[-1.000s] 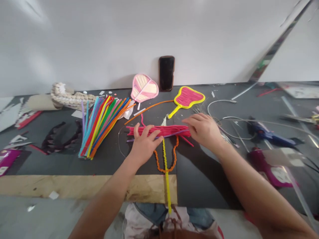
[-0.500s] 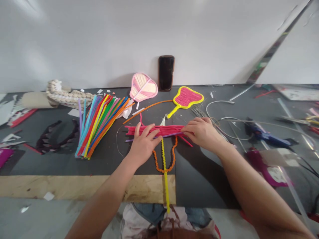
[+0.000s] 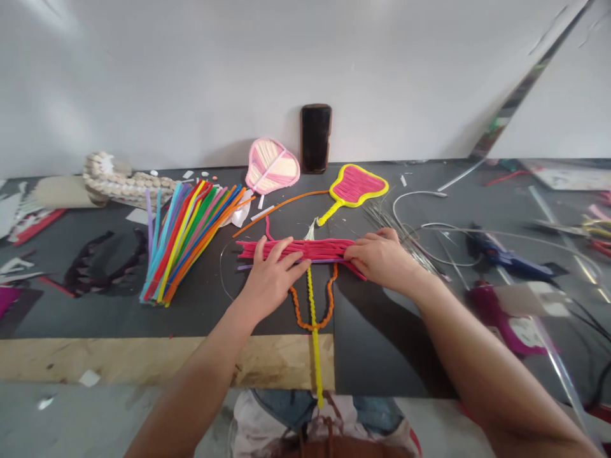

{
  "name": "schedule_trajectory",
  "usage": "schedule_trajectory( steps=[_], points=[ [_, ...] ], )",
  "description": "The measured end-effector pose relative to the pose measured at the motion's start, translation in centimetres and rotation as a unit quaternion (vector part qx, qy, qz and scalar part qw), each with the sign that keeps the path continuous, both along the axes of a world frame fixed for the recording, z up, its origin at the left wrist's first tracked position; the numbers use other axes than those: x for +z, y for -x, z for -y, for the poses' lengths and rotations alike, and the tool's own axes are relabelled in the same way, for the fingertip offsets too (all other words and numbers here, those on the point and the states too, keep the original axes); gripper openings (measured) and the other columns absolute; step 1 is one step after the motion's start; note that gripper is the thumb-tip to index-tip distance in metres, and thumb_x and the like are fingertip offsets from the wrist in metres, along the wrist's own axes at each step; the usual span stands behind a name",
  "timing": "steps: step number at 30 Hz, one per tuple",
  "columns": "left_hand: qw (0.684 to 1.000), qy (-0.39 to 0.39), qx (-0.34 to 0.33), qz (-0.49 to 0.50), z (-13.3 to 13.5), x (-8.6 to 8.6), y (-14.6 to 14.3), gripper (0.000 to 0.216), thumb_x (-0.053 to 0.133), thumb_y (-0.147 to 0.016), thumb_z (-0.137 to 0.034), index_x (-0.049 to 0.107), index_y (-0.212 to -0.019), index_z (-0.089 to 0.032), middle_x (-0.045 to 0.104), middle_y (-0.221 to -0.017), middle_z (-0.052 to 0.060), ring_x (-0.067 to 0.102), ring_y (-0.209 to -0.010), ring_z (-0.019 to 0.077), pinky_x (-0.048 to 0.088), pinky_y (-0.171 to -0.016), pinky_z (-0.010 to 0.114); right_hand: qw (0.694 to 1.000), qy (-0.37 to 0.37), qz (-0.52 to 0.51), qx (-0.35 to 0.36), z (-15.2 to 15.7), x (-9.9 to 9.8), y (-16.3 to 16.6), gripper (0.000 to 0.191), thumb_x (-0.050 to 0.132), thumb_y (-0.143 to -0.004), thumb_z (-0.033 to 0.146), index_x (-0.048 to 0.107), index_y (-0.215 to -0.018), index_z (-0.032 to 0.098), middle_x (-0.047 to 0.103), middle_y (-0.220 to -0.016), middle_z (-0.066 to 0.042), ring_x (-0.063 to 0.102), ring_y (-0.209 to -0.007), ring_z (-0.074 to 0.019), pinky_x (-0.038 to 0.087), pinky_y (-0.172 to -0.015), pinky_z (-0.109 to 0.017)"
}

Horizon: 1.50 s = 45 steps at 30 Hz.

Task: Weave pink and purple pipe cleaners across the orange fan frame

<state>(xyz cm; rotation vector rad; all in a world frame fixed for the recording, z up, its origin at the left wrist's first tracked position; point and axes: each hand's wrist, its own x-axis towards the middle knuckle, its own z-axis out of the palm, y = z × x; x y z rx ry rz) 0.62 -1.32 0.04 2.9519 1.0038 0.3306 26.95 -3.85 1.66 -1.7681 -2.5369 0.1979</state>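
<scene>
A row of pink pipe cleaners [image 3: 315,249] lies crosswise on the dark mat, over a yellow twisted stem [image 3: 314,331] framed by an orange twisted loop [image 3: 329,305]. My left hand [image 3: 273,275] rests flat on the left part of the pink row, fingers spread. At the row's right end my right hand [image 3: 380,257] has its fingers curled down on the pink pipe cleaners. One purple pipe cleaner [image 3: 248,268] runs under the row.
A fan of many-coloured pipe cleaners [image 3: 184,238] lies to the left. Behind are a pink fan shape [image 3: 272,166], a yellow-rimmed pink paddle [image 3: 356,186] and a phone [image 3: 316,137] against the wall. A blue glue gun [image 3: 506,257], wires and scraps lie to the right.
My right hand has slid left and come down on the right end of the pink row. The left hand has stayed flat on the row.
</scene>
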Motion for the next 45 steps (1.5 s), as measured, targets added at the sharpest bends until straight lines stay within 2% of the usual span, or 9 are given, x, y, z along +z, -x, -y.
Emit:
schedule_trajectory(
  steps=[5, 8, 11, 15, 19, 27, 34, 40, 45],
  points=[
    [1.000, -0.002, 0.019, -0.010, 0.3, -0.2, -0.4, 0.058, 0.052, -0.080, 0.002, 0.065, -0.122, -0.034, 0.066, -0.129, 0.008, 0.042, -0.137, 0.0332, 0.020, -0.110, 0.072, 1.000, -0.018, -0.001, -0.023, 0.2, 0.8, -0.8, 0.025, 0.052, -0.087, 0.013, 0.073, -0.087, 0.026, 0.072, -0.087, -0.003, 0.059, -0.087, -0.0206, 0.032, -0.085, -0.040],
    [1.000, 0.008, 0.027, -0.007, 0.4, -0.4, -0.5, 0.060, 0.051, -0.077, 0.005, 0.065, -0.121, -0.034, 0.064, -0.130, 0.008, 0.041, -0.138, 0.0328, 0.019, -0.111, 0.072, 0.992, -0.115, -0.004, -0.050, 0.3, 1.0, -0.7, 0.027, 0.054, -0.083, 0.009, 0.074, -0.094, 0.024, 0.071, -0.109, -0.007, 0.056, -0.107, -0.0273, 0.036, -0.091, -0.044],
    [1.000, 0.008, 0.022, -0.013, 0.3, -0.4, -0.4, 0.058, 0.050, -0.078, 0.004, 0.065, -0.122, -0.032, 0.063, -0.131, 0.009, 0.040, -0.139, 0.0325, 0.018, -0.111, 0.072, 0.986, -0.162, -0.042, -0.003, 0.6, 0.2, 1.2, 0.034, 0.050, -0.087, 0.009, 0.070, -0.114, 0.019, 0.063, -0.131, -0.011, 0.048, -0.128, -0.0283, 0.039, -0.103, -0.044],
    [1.000, -0.003, 0.011, -0.027, 0.3, -0.3, -0.5, 0.046, 0.046, -0.086, -0.002, 0.065, -0.119, -0.027, 0.060, -0.134, 0.011, 0.043, -0.138, 0.0313, 0.018, -0.112, 0.071, 0.987, -0.113, -0.058, 0.095, 1.5, -1.9, 4.9, 0.043, 0.045, -0.097, 0.026, 0.054, -0.136, 0.010, 0.047, -0.148, -0.015, 0.036, -0.141, -0.0283, 0.034, -0.115, -0.047],
    [0.999, 0.004, 0.008, -0.032, 0.4, -0.3, -0.5, 0.041, 0.043, -0.090, -0.006, 0.064, -0.121, -0.023, 0.059, -0.135, 0.015, 0.045, -0.136, 0.0304, 0.015, -0.113, 0.070, 0.992, -0.066, -0.041, 0.096, 2.3, -3.2, 6.3, 0.073, 0.050, -0.093, 0.056, 0.043, -0.144, 0.004, 0.039, -0.152, -0.021, 0.033, -0.143, -0.0328, 0.030, -0.117, -0.051],
    [0.999, 0.036, 0.018, -0.024, -0.2, -0.2, 0.7, 0.055, 0.040, -0.080, 0.005, 0.064, -0.121, -0.024, 0.062, -0.135, 0.008, 0.045, -0.137, 0.0279, -0.006, -0.112, 0.074, 0.995, -0.022, -0.003, 0.095, 2.2, -3.0, 5.9, 0.080, 0.050, -0.092, 0.058, 0.041, -0.145, 0.000, 0.035, -0.153, -0.022, 0.029, -0.145, -0.0346, 0.028, -0.119, -0.050],
    [0.999, 0.014, 0.033, -0.009, -0.4, 0.1, 1.0, 0.049, 0.041, -0.082, 0.003, 0.069, -0.111, -0.024, 0.066, -0.130, 0.007, 0.048, -0.134, 0.0286, 0.002, -0.111, 0.075, 0.996, 0.011, 0.003, 0.088, 2.0, -2.7, 6.1, 0.080, 0.048, -0.092, 0.058, 0.039, -0.146, -0.001, 0.031, -0.155, -0.022, 0.025, -0.146, -0.0351, 0.025, -0.120, -0.051],
    [0.999, -0.027, 0.021, 0.016, 0.2, 0.3, -0.2, 0.032, 0.044, -0.097, -0.020, 0.063, -0.123, -0.022, 0.065, -0.131, 0.007, 0.048, -0.135, 0.0253, -0.002, -0.118, 0.065, 0.996, 0.009, -0.013, 0.087, 2.1, -2.9, 6.3, 0.081, 0.049, -0.092, 0.058, 0.038, -0.146, -0.001, 0.031, -0.154, -0.022, 0.025, -0.146, -0.0350, 0.024, -0.120, -0.051],
    [1.000, -0.002, 0.004, -0.015, 0.8, -0.1, -1.1, 0.047, 0.041, -0.099, -0.047, 0.055, -0.135, -0.020, 0.058, -0.140, 0.009, 0.046, -0.136, 0.0271, -0.009, -0.118, 0.065, 0.992, -0.012, -0.071, 0.100, 1.7, -2.8, 5.4, 0.070, 0.052, -0.092, 0.049, 0.046, -0.142, 0.000, 0.041, -0.150, -0.023, 0.033, -0.143, -0.0346, 0.031, -0.117, -0.052]
  ],
)
